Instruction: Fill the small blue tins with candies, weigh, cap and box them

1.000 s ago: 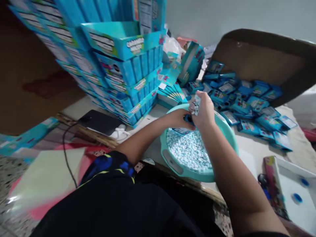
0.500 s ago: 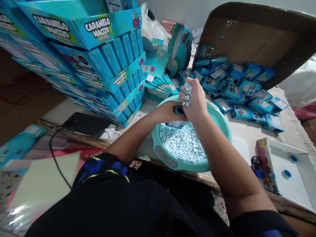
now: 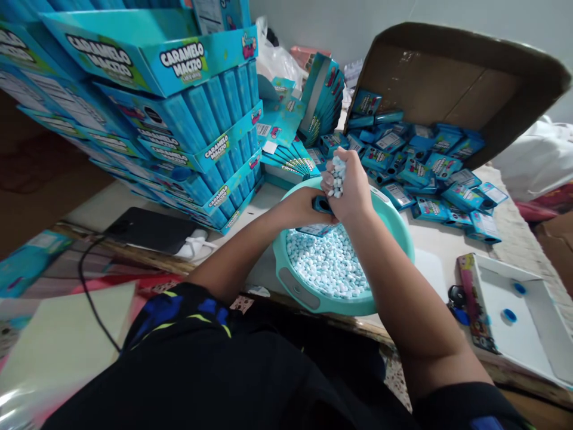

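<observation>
My left hand (image 3: pixel 307 206) is closed around a small blue candy box (image 3: pixel 317 229), held over the basin with a dark round hole in the end facing me. Just above that box, my right hand (image 3: pixel 351 185) is cupped round a handful of small pale candies (image 3: pixel 336 176); the two hands appear to touch. Below them stands a turquoise basin (image 3: pixel 281 269) holding a bed of white and pale blue candies (image 3: pixel 329 263). My forearms cover parts of its rim.
Stacked blue display boxes (image 3: pixel 183 60) tower at the left. A tipped cardboard box (image 3: pixel 447 77) spills small blue boxes (image 3: pixel 416 170) at the back right. A phone (image 3: pixel 152 227) with a cable lies left, and a white tray (image 3: pixel 532 316) with blue caps stands right.
The view has shifted slightly, so most things sit a little lower and further left. Both hands keep nearly the same pose, still holding the box and the candies.
</observation>
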A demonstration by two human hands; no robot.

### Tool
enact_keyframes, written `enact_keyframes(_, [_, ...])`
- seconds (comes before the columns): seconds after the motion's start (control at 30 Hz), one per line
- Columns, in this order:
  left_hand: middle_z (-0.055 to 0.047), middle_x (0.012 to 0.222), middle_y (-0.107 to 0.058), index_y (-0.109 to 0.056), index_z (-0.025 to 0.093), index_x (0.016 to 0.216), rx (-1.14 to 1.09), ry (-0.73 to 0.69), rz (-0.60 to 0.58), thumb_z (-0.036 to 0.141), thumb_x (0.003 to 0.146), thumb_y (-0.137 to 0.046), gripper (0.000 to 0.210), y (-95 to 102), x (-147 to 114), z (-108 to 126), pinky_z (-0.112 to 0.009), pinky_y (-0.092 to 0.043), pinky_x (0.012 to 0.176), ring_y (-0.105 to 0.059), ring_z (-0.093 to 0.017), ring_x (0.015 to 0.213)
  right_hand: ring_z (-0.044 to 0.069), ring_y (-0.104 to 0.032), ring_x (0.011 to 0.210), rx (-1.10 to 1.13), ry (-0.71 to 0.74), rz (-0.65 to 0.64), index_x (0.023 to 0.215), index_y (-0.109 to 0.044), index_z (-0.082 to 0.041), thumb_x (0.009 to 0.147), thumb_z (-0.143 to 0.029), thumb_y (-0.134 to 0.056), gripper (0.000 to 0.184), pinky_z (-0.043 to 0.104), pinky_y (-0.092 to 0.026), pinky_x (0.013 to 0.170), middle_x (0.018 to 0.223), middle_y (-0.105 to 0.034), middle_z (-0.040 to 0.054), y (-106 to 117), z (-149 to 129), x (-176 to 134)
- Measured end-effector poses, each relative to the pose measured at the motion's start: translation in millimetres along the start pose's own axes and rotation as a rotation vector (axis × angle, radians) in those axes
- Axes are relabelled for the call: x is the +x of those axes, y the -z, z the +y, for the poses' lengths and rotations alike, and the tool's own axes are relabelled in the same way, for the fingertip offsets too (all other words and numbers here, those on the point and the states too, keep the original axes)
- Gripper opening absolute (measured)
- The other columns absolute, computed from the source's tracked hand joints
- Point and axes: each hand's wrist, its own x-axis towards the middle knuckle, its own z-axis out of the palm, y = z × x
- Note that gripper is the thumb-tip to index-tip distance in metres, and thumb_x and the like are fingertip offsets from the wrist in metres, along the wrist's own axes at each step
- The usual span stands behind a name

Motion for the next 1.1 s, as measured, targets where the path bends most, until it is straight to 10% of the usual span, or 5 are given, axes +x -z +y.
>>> enact_keyframes(1.1, [-0.004, 0.092, -0.078, -0.078, 0.016, 0.095, -0.018, -0.002, 0.025, 0.039, 0.066, -0.084, 0.037, 0.4, -2, 4, -0.032, -0.052, 0.078, -0.070, -0.025, 0.091, 0.011, -0.038, 0.054, 0.012, -0.019, 0.033, 0.087, -0.050, -0.026, 0.079, -0.067, -0.078, 0.049, 0.026, -0.028, 0.045, 0.069, -0.045, -0.0049, -8, -10, -12])
